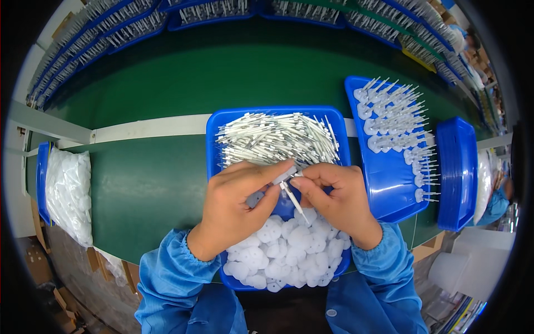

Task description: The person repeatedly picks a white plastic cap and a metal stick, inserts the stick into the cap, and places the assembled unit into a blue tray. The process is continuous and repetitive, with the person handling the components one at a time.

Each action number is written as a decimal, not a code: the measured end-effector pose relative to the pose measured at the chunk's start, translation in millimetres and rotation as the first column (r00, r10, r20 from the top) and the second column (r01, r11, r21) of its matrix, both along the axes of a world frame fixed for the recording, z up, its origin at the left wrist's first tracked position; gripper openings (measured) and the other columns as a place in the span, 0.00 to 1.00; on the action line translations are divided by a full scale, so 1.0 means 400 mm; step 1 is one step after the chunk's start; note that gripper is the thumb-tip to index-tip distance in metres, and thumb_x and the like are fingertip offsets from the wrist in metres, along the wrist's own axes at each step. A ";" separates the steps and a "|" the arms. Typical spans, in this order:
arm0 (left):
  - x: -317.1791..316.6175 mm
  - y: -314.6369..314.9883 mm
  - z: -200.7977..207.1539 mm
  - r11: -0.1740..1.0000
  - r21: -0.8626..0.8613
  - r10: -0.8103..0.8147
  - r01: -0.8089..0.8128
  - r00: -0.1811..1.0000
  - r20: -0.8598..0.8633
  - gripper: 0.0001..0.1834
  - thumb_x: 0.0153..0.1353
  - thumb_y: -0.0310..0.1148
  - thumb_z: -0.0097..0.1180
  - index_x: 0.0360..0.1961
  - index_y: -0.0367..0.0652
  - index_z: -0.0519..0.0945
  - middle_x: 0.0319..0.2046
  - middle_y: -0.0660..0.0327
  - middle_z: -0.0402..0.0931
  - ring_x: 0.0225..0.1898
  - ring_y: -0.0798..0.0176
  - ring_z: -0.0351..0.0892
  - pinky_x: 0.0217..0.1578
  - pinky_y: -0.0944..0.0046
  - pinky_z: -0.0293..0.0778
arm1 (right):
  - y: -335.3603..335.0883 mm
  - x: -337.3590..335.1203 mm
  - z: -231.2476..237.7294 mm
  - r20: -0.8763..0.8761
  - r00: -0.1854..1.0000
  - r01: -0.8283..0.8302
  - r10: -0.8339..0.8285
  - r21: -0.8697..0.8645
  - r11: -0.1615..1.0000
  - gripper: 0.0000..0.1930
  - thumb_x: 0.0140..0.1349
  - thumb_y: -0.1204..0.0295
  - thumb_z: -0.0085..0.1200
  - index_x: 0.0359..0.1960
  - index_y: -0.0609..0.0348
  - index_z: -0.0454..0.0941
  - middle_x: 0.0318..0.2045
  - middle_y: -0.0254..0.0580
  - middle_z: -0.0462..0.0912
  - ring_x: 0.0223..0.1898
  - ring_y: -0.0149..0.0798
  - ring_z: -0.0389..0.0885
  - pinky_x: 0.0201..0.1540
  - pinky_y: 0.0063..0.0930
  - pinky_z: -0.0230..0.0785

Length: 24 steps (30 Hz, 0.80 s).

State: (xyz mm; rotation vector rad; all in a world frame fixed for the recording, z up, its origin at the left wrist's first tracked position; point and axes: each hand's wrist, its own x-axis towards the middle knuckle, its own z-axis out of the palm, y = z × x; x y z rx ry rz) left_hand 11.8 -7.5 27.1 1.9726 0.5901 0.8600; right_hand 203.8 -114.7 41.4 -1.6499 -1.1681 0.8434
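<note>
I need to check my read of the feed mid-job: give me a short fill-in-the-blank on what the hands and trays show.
Both hands, left hand and right hand, hold a thin white ____ between the fingertips.
The blue tray under them holds white pins at its far end and round white ____ at its near end.
The tray of assembled pieces lies to the person's ____.

Missing words: pin; discs; right

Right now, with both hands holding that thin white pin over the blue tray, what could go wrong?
1. The white pin is pinched between the fingertips of the left hand and the right hand; it may slip and fall among the round white discs.
2. The blue tray is crowded with loose pins; a wrist could push some over the rim.
3. The side tray of assembled parts lies close to the right hand; an elbow move might disturb its rows.
</note>
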 end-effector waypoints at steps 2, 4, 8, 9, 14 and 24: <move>-0.002 -0.007 0.007 1.000 0.000 0.014 -0.014 1.000 -0.013 0.25 0.58 0.16 0.70 0.58 0.42 0.92 0.33 0.54 0.90 0.34 0.55 0.89 0.39 0.57 0.84 | 0.008 0.010 -0.009 0.260 0.965 -0.062 0.021 0.147 0.987 0.09 0.62 0.70 0.77 0.35 0.60 0.89 0.18 0.40 0.82 0.19 0.42 0.83 0.26 0.34 0.70; -0.001 -0.008 0.006 0.999 0.044 0.025 -0.024 1.000 -0.015 0.25 0.57 0.16 0.70 0.58 0.41 0.92 0.32 0.54 0.90 0.34 0.55 0.89 0.38 0.57 0.84 | 0.011 0.014 -0.009 0.477 0.879 -0.130 -0.005 0.250 0.960 0.08 0.61 0.71 0.78 0.35 0.60 0.89 0.18 0.39 0.83 0.19 0.42 0.82 0.27 0.34 0.70; 0.004 -0.009 -0.003 0.984 0.172 0.053 -0.050 0.999 -0.010 0.26 0.56 0.15 0.71 0.57 0.40 0.92 0.33 0.54 0.91 0.34 0.55 0.90 0.37 0.58 0.84 | 0.019 -0.003 -0.005 0.674 0.730 -0.185 -0.115 0.357 0.916 0.08 0.58 0.72 0.79 0.34 0.57 0.90 0.20 0.38 0.85 0.20 0.43 0.80 0.30 0.35 0.68; 0.005 -0.010 -0.003 0.980 0.192 0.063 -0.060 0.998 -0.011 0.26 0.55 0.15 0.71 0.57 0.40 0.92 0.33 0.53 0.91 0.34 0.55 0.90 0.37 0.58 0.84 | 0.021 -0.008 -0.006 0.689 0.711 -0.184 -0.143 0.378 0.907 0.08 0.58 0.72 0.79 0.33 0.56 0.90 0.20 0.37 0.84 0.20 0.43 0.80 0.29 0.35 0.67; 0.007 -0.013 -0.001 0.980 0.183 0.077 -0.074 0.997 -0.007 0.26 0.55 0.15 0.71 0.56 0.40 0.92 0.33 0.53 0.91 0.34 0.55 0.90 0.37 0.59 0.84 | 0.024 0.002 -0.001 0.651 0.755 -0.184 -0.079 0.325 0.928 0.06 0.61 0.72 0.76 0.33 0.54 0.89 0.20 0.38 0.84 0.20 0.44 0.81 0.29 0.37 0.69; 0.006 0.000 0.003 1.000 0.011 -0.013 0.012 0.998 0.058 0.28 0.57 0.19 0.74 0.61 0.41 0.90 0.45 0.52 0.92 0.39 0.57 0.90 0.38 0.60 0.84 | 0.019 0.011 0.008 0.523 0.849 -0.116 -0.073 0.320 0.940 0.06 0.61 0.71 0.77 0.34 0.54 0.90 0.19 0.39 0.84 0.18 0.43 0.80 0.30 0.36 0.70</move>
